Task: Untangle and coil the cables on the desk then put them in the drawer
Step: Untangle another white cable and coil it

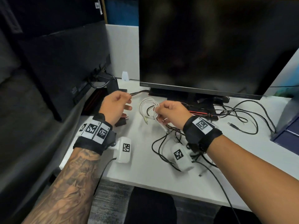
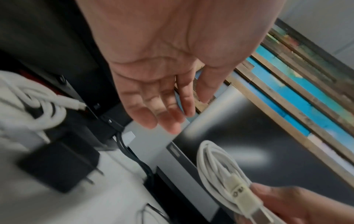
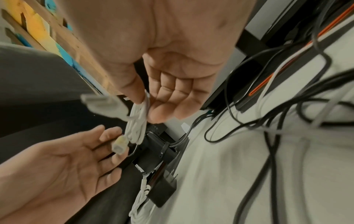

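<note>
A white cable (image 1: 148, 105), wound into a small coil, hangs above the desk in front of the monitor. My right hand (image 1: 158, 111) pinches the coil (image 3: 137, 124) between thumb and fingers, and its two plugs dangle below. In the left wrist view the coil (image 2: 214, 165) sits at the lower right, with a plug against my right fingers. My left hand (image 1: 127, 102) hovers just left of the coil, palm open, fingers (image 2: 162, 110) straight, holding nothing. Black cables (image 1: 168, 147) lie tangled on the desk under my right wrist.
A black plug adapter (image 1: 121, 121) lies below my left hand, with a second white cable (image 3: 140, 201) beside it. More black cables (image 1: 242, 113) loop at the right. The monitor (image 1: 210, 46) stands behind, and a blue drawer unit (image 1: 289, 126) is at the far right.
</note>
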